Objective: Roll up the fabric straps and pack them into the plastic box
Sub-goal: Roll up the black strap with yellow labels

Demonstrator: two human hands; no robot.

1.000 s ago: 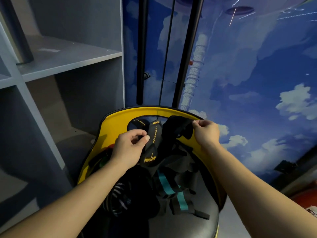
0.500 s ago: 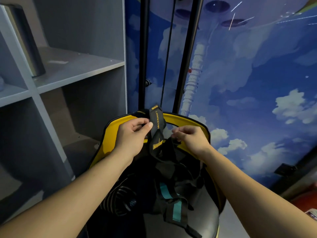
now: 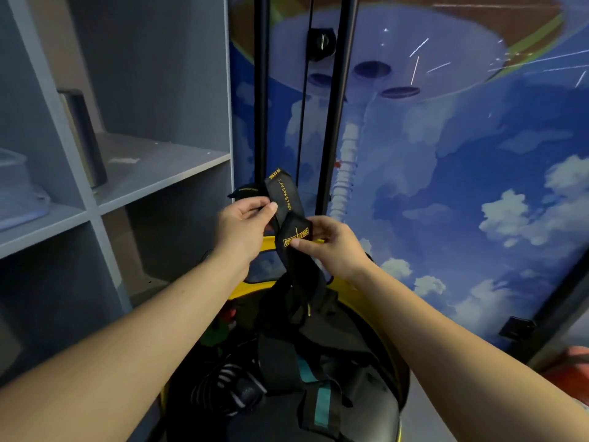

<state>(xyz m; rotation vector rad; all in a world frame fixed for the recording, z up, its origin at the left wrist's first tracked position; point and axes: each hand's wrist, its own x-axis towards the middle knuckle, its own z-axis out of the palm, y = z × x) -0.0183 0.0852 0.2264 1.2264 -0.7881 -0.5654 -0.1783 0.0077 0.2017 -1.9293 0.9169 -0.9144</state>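
Observation:
A black fabric strap (image 3: 284,199) with yellow lettering is held up above a yellow-rimmed chair seat (image 3: 360,304). My left hand (image 3: 243,226) pinches its upper part between thumb and fingers. My right hand (image 3: 331,245) pinches the lower part at the yellow logo patch. The strap's tail hangs down into a heap of black straps with teal stripes (image 3: 306,362) on the seat. No plastic box is in view.
A grey shelf unit (image 3: 134,173) fills the left side, with a dark upright object (image 3: 84,138) on one shelf. Two black poles (image 3: 331,122) stand ahead against a blue sky-and-cloud wall (image 3: 462,186). A black striped glove (image 3: 229,387) lies on the seat.
Both hands have lifted the strap higher above the seat. My right hand left the other black strap and took hold of this strap's logo patch, close to my left hand.

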